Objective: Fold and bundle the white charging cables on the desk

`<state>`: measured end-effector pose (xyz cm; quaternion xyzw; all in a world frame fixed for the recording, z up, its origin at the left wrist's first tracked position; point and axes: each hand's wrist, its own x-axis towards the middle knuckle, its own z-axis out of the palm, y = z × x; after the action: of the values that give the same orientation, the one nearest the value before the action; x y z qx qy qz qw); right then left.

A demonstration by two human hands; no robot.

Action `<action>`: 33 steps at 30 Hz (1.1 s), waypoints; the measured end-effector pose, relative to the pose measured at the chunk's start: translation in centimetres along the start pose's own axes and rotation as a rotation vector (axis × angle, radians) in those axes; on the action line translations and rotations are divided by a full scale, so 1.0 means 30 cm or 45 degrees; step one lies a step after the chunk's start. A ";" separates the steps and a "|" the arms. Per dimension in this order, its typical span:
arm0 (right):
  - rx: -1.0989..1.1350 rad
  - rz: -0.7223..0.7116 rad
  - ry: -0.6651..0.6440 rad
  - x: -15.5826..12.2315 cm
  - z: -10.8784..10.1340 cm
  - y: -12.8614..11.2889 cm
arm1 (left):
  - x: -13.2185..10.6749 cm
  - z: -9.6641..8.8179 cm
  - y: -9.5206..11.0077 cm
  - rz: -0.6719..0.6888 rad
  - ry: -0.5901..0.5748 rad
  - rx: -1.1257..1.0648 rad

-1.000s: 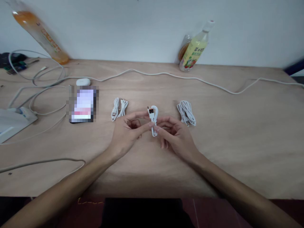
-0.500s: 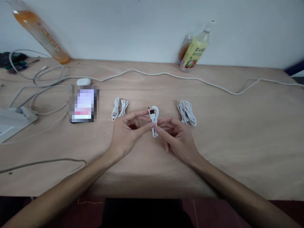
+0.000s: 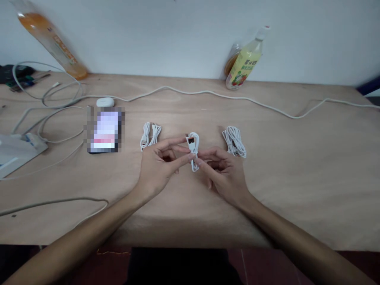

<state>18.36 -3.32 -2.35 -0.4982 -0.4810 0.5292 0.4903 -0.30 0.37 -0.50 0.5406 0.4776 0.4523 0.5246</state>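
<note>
A small coiled white USB cable is held upright between both hands over the middle of the wooden table. My left hand pinches it from the left with thumb and forefinger. My right hand pinches its lower part from the right. Its plug end with an orange insert points up. Another coiled white cable lies to the left, and a third bundle lies to the right on the table.
A phone with a lit screen lies left of the cables, a white case behind it. A long white cord crosses the table's back. Two drink bottles stand by the wall. Loose cords and a power strip fill the left side.
Both hands and the held cable have barely shifted; the fingers have adjusted slightly around the coil.
</note>
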 end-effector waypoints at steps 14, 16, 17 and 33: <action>0.106 0.044 -0.046 0.010 0.000 0.000 | 0.008 0.000 0.000 -0.176 -0.103 -0.006; 0.107 0.049 -0.061 0.011 0.000 -0.002 | 0.009 0.001 -0.004 -0.176 -0.123 -0.002; 0.110 0.050 -0.069 0.012 0.001 -0.003 | 0.009 0.002 -0.006 -0.176 -0.134 -0.001; 0.122 0.111 -0.210 0.017 -0.002 -0.009 | 0.012 0.008 0.005 -0.223 -0.191 -0.179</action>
<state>18.41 -2.78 -2.12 -0.4493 -0.4717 0.6116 0.4489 0.01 0.69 -0.36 0.4911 0.4494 0.3955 0.6328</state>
